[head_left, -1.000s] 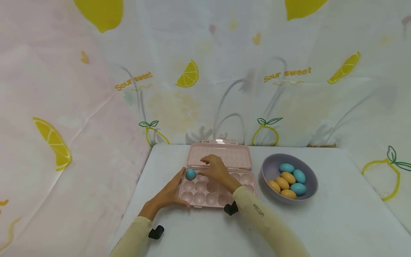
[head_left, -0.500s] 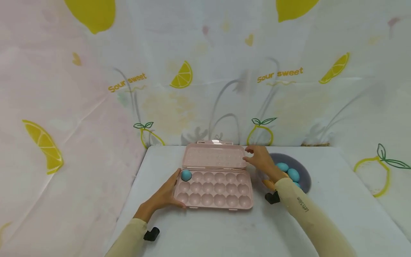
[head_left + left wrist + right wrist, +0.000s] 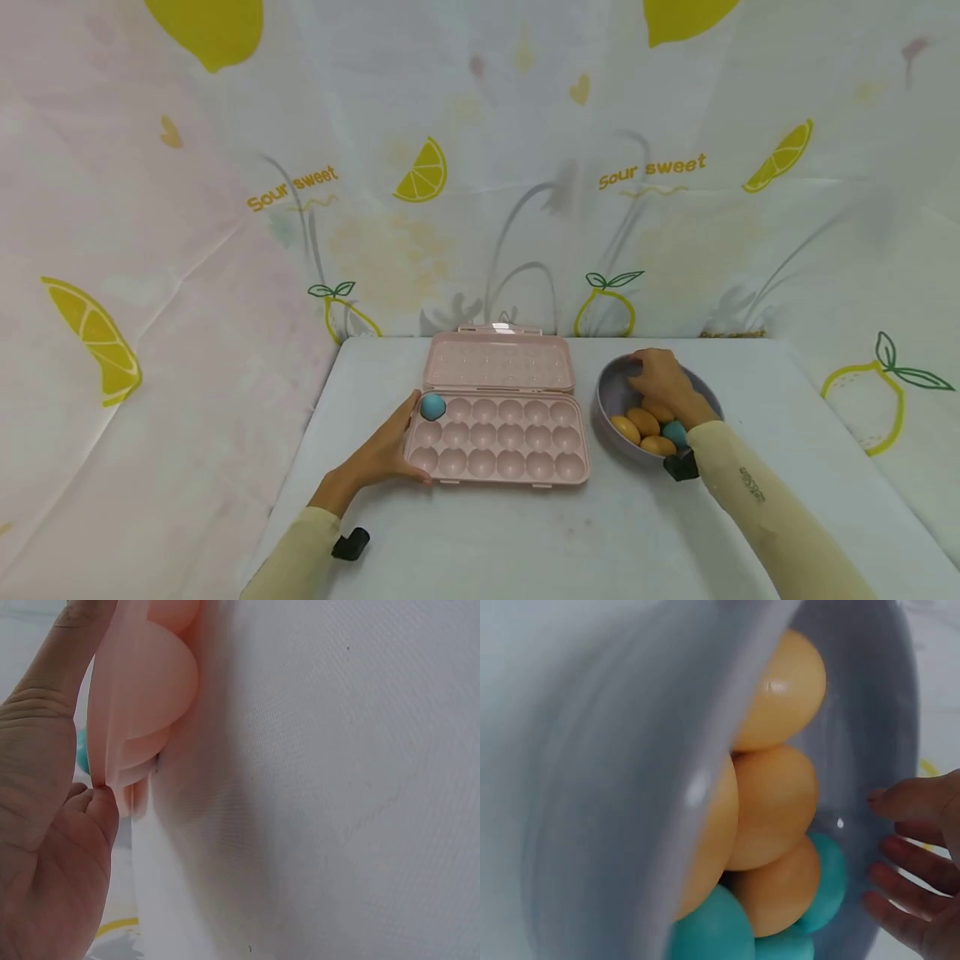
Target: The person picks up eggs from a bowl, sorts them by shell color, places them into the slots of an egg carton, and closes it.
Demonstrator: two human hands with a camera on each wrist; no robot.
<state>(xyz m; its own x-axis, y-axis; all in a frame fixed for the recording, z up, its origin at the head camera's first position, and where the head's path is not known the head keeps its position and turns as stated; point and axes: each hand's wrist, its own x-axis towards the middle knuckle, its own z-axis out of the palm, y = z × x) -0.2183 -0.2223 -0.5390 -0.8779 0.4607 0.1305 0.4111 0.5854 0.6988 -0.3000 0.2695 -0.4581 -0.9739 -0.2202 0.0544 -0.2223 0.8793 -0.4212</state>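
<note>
A pink egg carton [image 3: 495,481] lies unfolded on the table, one blue egg [image 3: 432,407] in its back left cup. My left hand [image 3: 384,450] holds the carton's left end, thumb by the front corner and fingers along the side; the left wrist view shows fingertips at its rim [image 3: 105,776]. Over the purple-grey bowl [image 3: 609,421] is my right hand [image 3: 663,385], fingers reaching down inside. Orange eggs [image 3: 776,806] and blue eggs [image 3: 716,926] are piled in the bowl, partly hidden by that hand in the head view. Its fingers [image 3: 907,889] are spread, with nothing between them.
The carton's lid [image 3: 498,362] lies back toward the lemon-print cloth [image 3: 465,250] that hangs behind the table. The white tabletop [image 3: 480,542] extends in front of the carton and bowl. A black wrist camera [image 3: 681,465] sits near the bowl's front rim.
My right hand has moved right from the carton, beside the blue egg, to over the bowl and down into it. My left hand has stayed on the carton. The head view has shifted slightly.
</note>
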